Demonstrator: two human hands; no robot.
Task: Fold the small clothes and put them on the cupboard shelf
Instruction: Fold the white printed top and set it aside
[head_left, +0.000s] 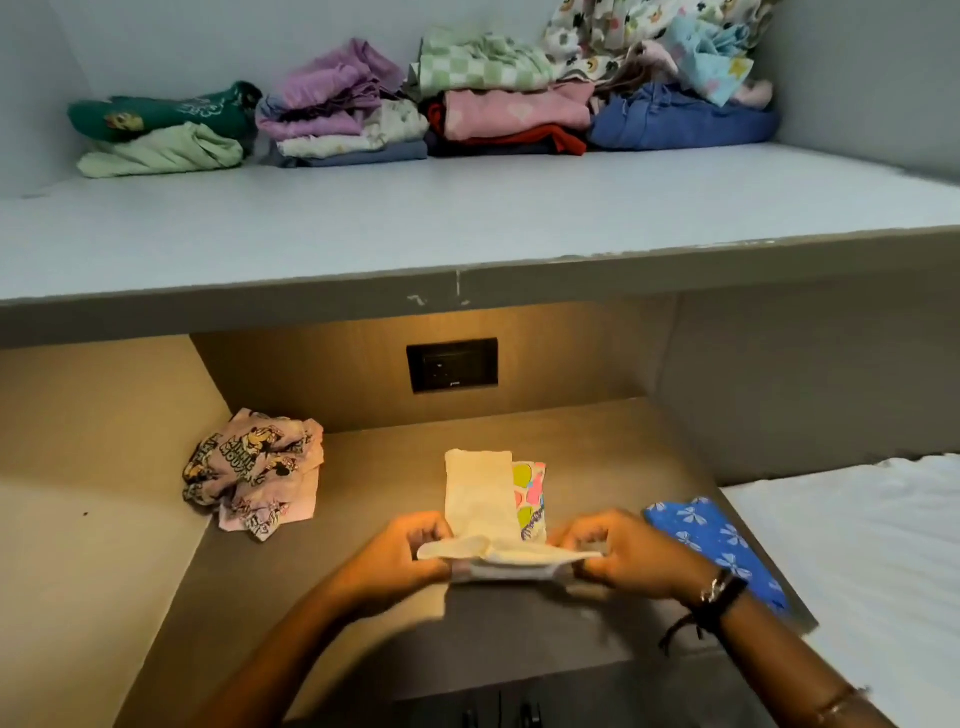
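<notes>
Cream fabric is the item in hand. Head view, the only view supplied: the cream garment lies on the lower surface, directly below the socket and nearer the camera. A brightly printed panel shows along its right edge.

1. Left hand: fingers curled, pinching the left end of the garment's near edge.
2. Right hand: fingers curled, pinching the right end of the same edge. A dark wristband sits on this wrist.
3. The near edge is raised off the surface between the two hands. The far part lies flat, already narrowed into a strip.

Judged step: folding is under way, and the lengthwise fold appears complete. The next move calls for carrying the pinched edge away from the person, toward the socket, laying it over the flat part with both ends level, then pressing it flat.

Remaining work, as judged:
- pink printed garment, crumpled, below and left of the socket;
- blue flowered garment, below and right of the socket, just beside a white sheet.

Destination: the cupboard shelf, above the socket, with folded stacks along its rear wall. The front of the shelf is bare, so a finished fold can go on that part or on a stack.
</notes>
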